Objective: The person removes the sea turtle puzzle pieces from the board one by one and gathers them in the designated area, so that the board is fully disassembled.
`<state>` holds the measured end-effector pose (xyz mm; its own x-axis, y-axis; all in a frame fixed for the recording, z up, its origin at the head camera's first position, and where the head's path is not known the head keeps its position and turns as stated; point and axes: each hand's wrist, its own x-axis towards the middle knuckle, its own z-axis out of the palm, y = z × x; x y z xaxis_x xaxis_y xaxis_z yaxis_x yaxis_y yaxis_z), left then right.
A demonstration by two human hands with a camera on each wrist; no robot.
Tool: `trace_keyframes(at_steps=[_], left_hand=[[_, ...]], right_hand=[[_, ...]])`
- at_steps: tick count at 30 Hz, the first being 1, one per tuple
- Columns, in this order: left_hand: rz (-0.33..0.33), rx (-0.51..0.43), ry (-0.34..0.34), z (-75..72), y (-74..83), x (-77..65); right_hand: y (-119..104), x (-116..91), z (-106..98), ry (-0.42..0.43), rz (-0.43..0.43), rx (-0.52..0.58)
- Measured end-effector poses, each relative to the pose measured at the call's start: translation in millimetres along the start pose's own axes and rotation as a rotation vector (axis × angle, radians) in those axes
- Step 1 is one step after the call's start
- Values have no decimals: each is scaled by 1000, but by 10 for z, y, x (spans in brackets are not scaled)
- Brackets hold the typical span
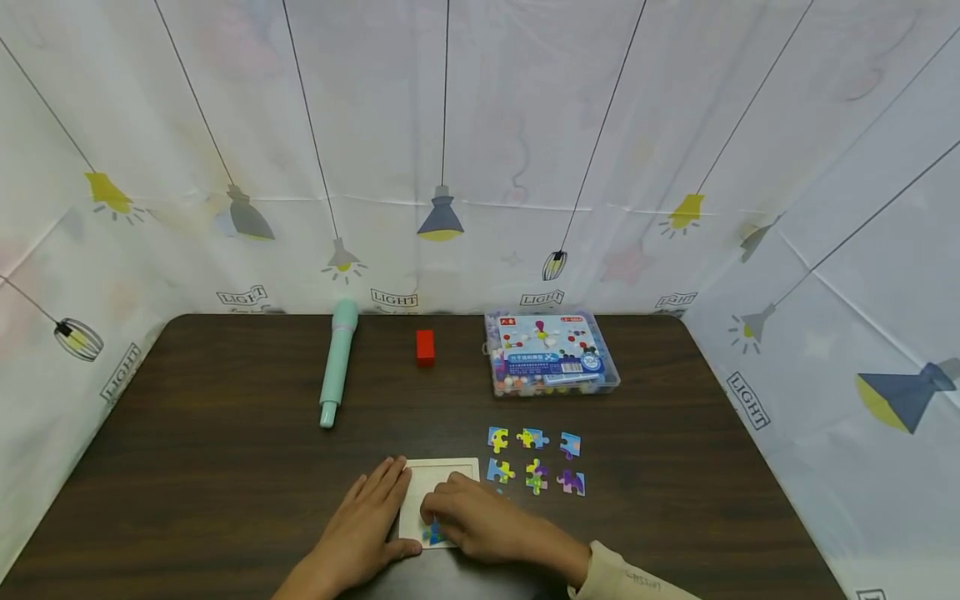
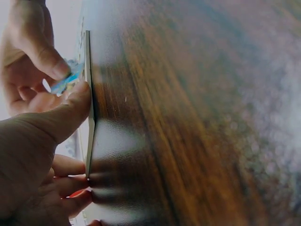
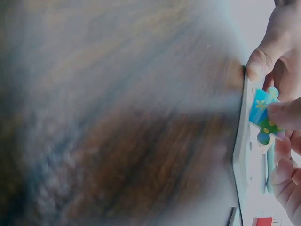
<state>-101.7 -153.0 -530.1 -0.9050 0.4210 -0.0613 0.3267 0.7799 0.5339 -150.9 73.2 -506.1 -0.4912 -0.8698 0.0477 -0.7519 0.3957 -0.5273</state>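
A pale puzzle frame point(image 1: 429, 477) lies flat on the dark wooden table at the near middle. My left hand point(image 1: 360, 525) rests along its left side, fingers straight at the far corner and thumb at the near corner. Over the near part of the frame, my right hand point(image 1: 480, 521) pinches a blue and green jigsaw piece point(image 3: 261, 113) between thumb and fingers. In the right wrist view this piece is tilted, with small yellow flowers on it. Part of the frame is hidden by the right hand.
Several loose jigsaw pieces point(image 1: 536, 438) lie in rows right of the frame, partly behind the right hand. Farther back are a mint-green tube-shaped thing point(image 1: 339, 358), a red block point(image 1: 425, 348) and a clear plastic case point(image 1: 553, 354) of coloured beads. Printed curtains surround the table.
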Motion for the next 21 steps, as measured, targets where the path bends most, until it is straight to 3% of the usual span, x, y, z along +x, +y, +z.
trace_keyframes(at_steps=[5, 9, 16, 21], left_hand=[[-8, 19, 2, 19, -5, 17], [-31, 22, -21, 36, 20, 37], [-53, 33, -32, 31, 26, 48], [-54, 34, -34, 25, 27, 46]], right_hand=[[-7, -117, -151, 75, -29, 131], [135, -367, -372, 106, 27, 205], [474, -824, -557, 52, 156, 226], [547, -937, -502, 15, 173, 122]])
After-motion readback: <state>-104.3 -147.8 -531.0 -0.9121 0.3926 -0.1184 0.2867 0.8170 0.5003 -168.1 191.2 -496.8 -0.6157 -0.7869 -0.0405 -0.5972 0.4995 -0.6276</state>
